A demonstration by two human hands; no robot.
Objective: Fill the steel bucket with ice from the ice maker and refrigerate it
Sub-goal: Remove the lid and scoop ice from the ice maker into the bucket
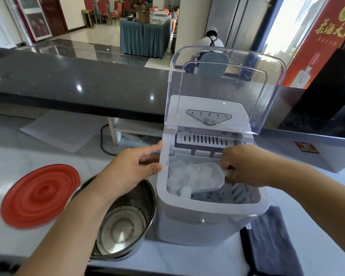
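Note:
A white ice maker (207,222) stands on the pale counter with its clear lid (223,86) swung up. Ice (179,174) fills the left side of its basket. My right hand (241,164) grips the handle of a clear plastic scoop (205,178) that lies in the ice with pieces in it. My left hand (131,166) rests on the machine's left wall, thumb on the rim and fingers along the side. The steel bucket (126,222) stands just left of the machine, under my left forearm, with only water drops inside.
A red round lid (40,196) lies on the counter left of the bucket. A dark grey cloth (273,242) lies right of the machine. Behind runs a black raised counter (68,80); a person sits beyond it. A black stand (331,92) is at the far right.

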